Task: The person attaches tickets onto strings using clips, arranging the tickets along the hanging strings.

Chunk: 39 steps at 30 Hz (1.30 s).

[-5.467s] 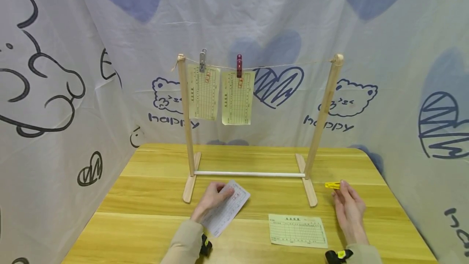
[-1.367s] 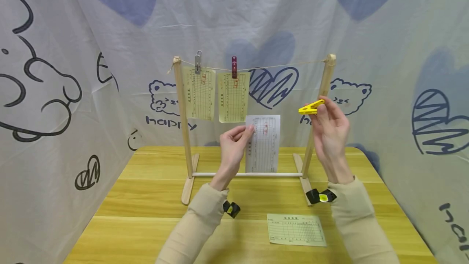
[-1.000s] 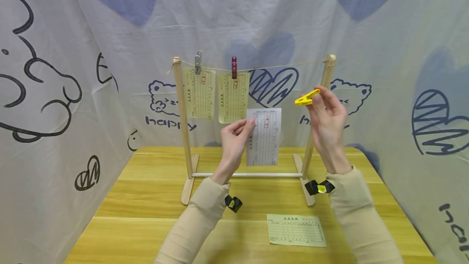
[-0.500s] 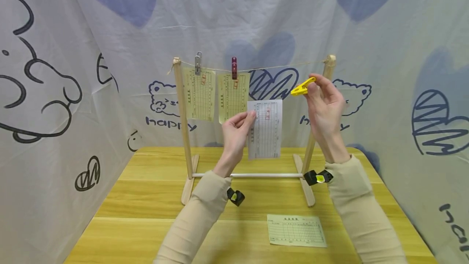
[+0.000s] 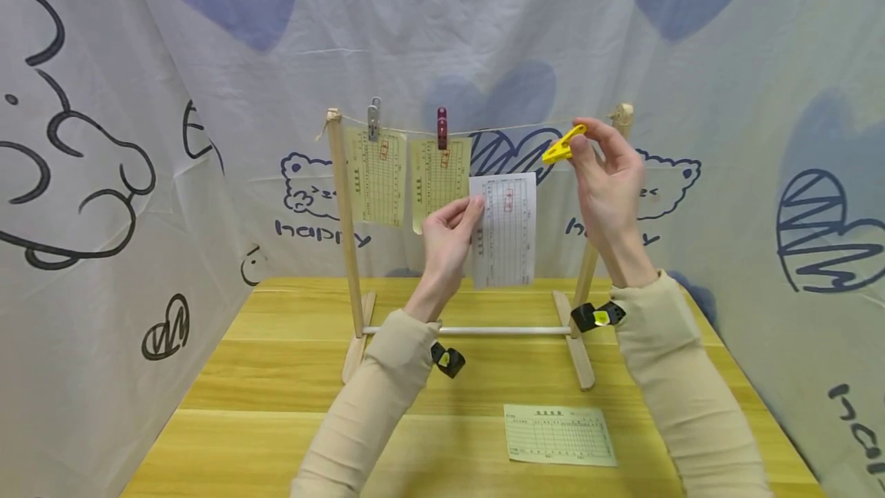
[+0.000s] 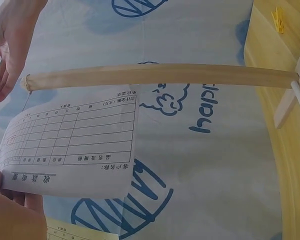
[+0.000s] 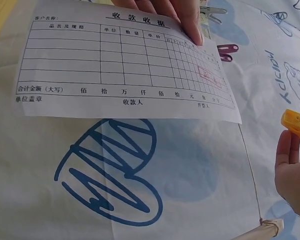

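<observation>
My left hand pinches a white receipt slip by its left edge, holding it upright below the string. In the right wrist view the slip shows a printed grid and a red stamp. My right hand holds a yellow clothespin between thumb and fingers, up and right of the slip and apart from it. Two yellowish receipt slips hang from the string, the left one under a grey clip, the other under a dark red clip.
The string runs between the left wooden post and the right one, joined low by a white rod. A greenish slip lies on the wooden table. The left wrist view shows another yellow clothespin on the table.
Both hands have risen from the table toward the string. The white slip is now upright and climbing in the left hand; the yellow clothespin has moved up and left in the right.
</observation>
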Available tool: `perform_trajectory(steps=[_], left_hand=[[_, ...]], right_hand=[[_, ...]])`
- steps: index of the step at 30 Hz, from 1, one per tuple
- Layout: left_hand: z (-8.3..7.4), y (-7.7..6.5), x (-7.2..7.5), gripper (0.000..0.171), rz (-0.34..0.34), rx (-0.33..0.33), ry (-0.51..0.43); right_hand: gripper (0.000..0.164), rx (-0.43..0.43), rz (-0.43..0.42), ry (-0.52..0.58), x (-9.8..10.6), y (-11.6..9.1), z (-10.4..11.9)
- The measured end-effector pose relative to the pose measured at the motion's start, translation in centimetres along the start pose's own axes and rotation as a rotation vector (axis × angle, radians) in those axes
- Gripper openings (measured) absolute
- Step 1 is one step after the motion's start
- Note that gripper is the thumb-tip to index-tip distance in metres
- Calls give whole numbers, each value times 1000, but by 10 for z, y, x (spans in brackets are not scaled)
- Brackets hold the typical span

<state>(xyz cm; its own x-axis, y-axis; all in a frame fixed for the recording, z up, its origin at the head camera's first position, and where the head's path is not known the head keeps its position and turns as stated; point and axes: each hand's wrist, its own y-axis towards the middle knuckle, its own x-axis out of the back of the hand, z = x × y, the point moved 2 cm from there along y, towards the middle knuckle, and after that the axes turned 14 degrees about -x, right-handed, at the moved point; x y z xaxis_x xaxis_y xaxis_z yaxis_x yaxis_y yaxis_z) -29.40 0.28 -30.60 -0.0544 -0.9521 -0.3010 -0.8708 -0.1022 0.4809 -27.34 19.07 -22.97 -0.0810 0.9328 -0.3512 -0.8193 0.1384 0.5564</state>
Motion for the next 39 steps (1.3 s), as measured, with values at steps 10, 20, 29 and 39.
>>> perform_trajectory(steps=[10,20,29,39], left_hand=[[-6,8,-5,28,7,-20,9],[-9,15,-9,29,-7,-2,5],[-11,22,-12,30,-27,4,20],[-11,29,-16,29,-57,-4,26]], right_hand=[[18,8,3,-102,-7,15,6],[14,5,27,-158,-15,28,8],[13,-7,21,-177,-19,38,7],[13,-13,4,-234,-24,48,5]])
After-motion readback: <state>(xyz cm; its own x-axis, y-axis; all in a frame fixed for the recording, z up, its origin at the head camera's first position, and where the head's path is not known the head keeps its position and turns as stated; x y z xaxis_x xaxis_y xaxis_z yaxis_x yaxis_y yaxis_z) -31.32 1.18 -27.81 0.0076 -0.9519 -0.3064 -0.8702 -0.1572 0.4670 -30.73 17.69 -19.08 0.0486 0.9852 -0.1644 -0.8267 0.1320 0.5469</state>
